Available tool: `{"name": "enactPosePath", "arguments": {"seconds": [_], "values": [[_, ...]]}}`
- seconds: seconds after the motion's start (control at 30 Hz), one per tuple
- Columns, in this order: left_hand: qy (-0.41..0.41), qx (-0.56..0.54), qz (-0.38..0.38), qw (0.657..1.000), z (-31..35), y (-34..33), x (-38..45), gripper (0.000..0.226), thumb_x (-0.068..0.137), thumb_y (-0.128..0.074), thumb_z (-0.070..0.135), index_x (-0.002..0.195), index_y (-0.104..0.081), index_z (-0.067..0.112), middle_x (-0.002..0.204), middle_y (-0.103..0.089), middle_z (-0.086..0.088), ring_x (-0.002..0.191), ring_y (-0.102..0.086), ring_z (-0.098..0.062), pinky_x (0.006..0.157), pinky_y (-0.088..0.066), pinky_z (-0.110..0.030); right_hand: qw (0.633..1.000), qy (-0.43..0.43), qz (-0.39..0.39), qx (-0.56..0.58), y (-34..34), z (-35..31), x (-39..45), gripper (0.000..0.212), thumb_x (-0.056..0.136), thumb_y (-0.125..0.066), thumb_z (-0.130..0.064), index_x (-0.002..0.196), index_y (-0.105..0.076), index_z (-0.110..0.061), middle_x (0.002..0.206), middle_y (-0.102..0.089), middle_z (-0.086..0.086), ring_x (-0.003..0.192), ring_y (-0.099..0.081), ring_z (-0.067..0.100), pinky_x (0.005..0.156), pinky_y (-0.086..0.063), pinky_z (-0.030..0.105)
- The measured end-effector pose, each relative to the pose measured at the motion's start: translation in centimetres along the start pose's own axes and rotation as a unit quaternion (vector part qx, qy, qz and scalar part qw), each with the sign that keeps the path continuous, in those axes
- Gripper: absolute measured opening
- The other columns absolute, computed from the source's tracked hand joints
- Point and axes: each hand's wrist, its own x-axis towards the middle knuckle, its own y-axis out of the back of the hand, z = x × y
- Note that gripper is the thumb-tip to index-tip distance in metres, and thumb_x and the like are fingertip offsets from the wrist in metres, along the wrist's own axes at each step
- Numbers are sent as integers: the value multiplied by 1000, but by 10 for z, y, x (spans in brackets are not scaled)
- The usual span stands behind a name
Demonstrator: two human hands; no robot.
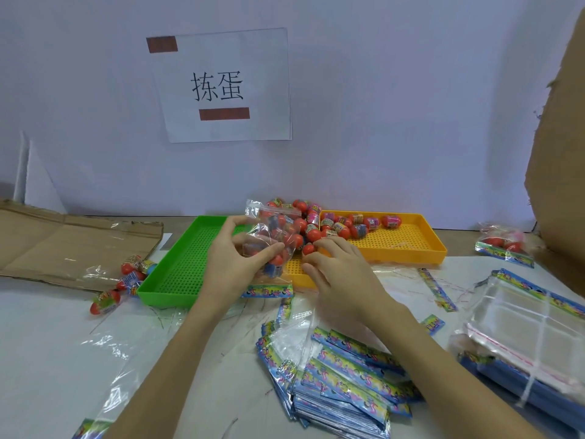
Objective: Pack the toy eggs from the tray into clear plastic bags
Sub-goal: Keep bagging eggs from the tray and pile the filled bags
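Note:
My left hand [235,258] grips a clear plastic bag [275,236] with a colourful header strip, held upright over the trays and holding several red toy eggs. My right hand [335,270] pinches one red toy egg [308,248] just right of the bag, above the near left corner of the yellow tray [408,245]. More red eggs with printed wraps [348,226] lie heaped along that tray's far left side. The green tray [177,274] to the left holds none that I can see.
A stack of empty header bags [342,378] lies in front of me, another bundle [522,331] at the right. A filled bag [503,245] lies far right. Loose eggs [126,277] sit left of the green tray beside flattened cardboard [63,245]. A cardboard wall [560,153] stands at the right.

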Motion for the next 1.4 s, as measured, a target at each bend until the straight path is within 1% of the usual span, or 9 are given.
{"name": "enactPosePath", "arguments": {"seconds": [0.33,0.4,0.5,0.63,0.8,0.97,1.17,1.3,1.4], "values": [[-7,29,-8,1000,-1,-1,1,56,70,-93,36,113,-58,40,89,-80,12,76,-76,-7,72,-63,-41,961,-79,143,224,20,-1,9,10,97,-72,-20,103,-67,-25,101,-65,-6,88,-61,4,74,-53,19],[-15,33,-13,999,0,-3,-1,56,71,-92,38,114,-57,40,89,-80,11,74,-76,-6,70,-61,-35,933,-118,181,288,27,-4,11,13,95,-75,-19,102,-66,-24,99,-67,-5,87,-64,4,73,-56,18],[-29,23,-32,999,-2,-8,-2,54,76,-93,28,117,-59,33,91,-81,7,77,-78,-14,77,-63,-43,885,-123,255,370,39,-15,12,26,94,-77,-21,116,-65,-24,103,-70,-10,93,-68,4,77,-58,17],[-63,24,-75,995,0,-15,-6,57,76,-94,27,121,-59,28,94,-80,5,84,-76,-19,84,-62,-46,902,6,309,302,49,-33,11,30,95,-73,-13,124,-68,-15,116,-69,-3,104,-67,7,87,-57,19],[-91,31,-87,992,3,-24,-12,57,78,-92,19,123,-59,27,92,-77,8,81,-74,-16,76,-58,-27,948,93,267,150,41,-38,7,29,96,-72,-9,125,-71,-10,121,-68,4,98,-63,7,83,-46,2],[-101,27,-85,991,5,-24,-14,59,79,-92,17,128,-61,25,90,-76,8,79,-74,-11,72,-56,-19,951,73,215,209,42,-36,10,28,97,-70,-15,125,-70,-17,115,-65,-6,86,-63,2,71,-45,3],[-97,18,-86,991,4,-25,-12,59,79,-92,16,124,-58,33,95,-77,8,84,-75,-14,78,-61,-35,953,33,195,229,44,-32,11,28,96,-70,-10,123,-70,-19,114,-64,-7,85,-63,4,71,-50,9],[-101,23,-86,991,4,-23,-13,52,83,-89,16,125,-61,30,95,-75,7,86,-73,-12,79,-58,-30,957,62,141,245,45,-33,10,24,97,-69,-12,120,-71,-19,111,-64,-10,88,-63,5,71,-49,13],[-101,47,-78,991,5,-22,-14,49,86,-87,18,127,-62,28,104,-76,8,101,-72,-12,92,-58,-37,957,78,116,253,43,-35,7,23,99,-65,-11,121,-72,-16,111,-67,-8,94,-61,2,75,-45,9]]}}
